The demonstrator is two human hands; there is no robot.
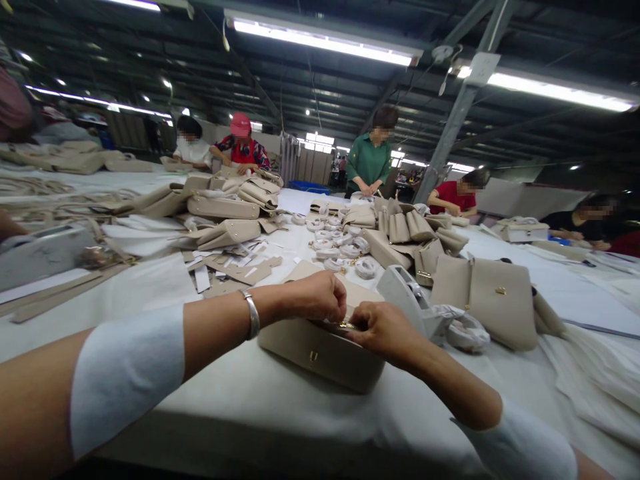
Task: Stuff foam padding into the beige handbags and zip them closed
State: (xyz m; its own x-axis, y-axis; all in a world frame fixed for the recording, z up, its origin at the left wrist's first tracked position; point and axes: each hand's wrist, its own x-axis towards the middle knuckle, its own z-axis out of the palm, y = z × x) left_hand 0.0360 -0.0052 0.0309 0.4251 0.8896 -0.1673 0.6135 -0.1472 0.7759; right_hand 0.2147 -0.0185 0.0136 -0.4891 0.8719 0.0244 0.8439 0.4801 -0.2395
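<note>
A beige handbag [320, 353] with a small gold clasp lies on the white table [260, 413] right in front of me. My left hand [317, 297] is curled into a fist on the bag's top edge, a silver bangle on its wrist. My right hand [383, 330] is pinched shut on the same edge. Between the two hands a small gold fitting [346, 325] shows. Both forearms wear white sleeve covers.
A white tape dispenser [407, 293] stands just behind my right hand, with crumpled white wrapping [463, 330] and a finished beige bag [493, 300] beyond. Piles of bags [225, 213], strap rolls [335, 243] and paper scraps [235, 267] cover the far table. Several people work along its far side.
</note>
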